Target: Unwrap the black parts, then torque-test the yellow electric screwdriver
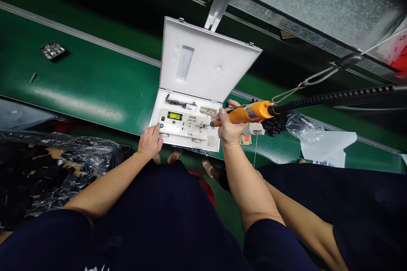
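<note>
A white torque tester (178,129) marked HIOS HP-50 lies in an open silver case (192,63). Its lit yellow display (174,115) appears to read zero. My left hand (150,142) grips the tester's left end, its fingertips beside a blue button. My right hand (229,129) is wrapped round an orange electric screwdriver (254,112), tilted low over the tester's right side. The screwdriver's tip meets or nearly meets the round metal socket (202,126); I cannot tell whether they touch. A black cable and adapter (190,106) sit in the case behind the tester.
The screwdriver hangs from a wire hook (318,78) with a thick black cord (337,96). On the green bench (104,80) are a small tray of metal parts (52,50) and a bit (33,78). A plastic-covered box (63,173) stands left. A co-worker's arm (299,211) is close right.
</note>
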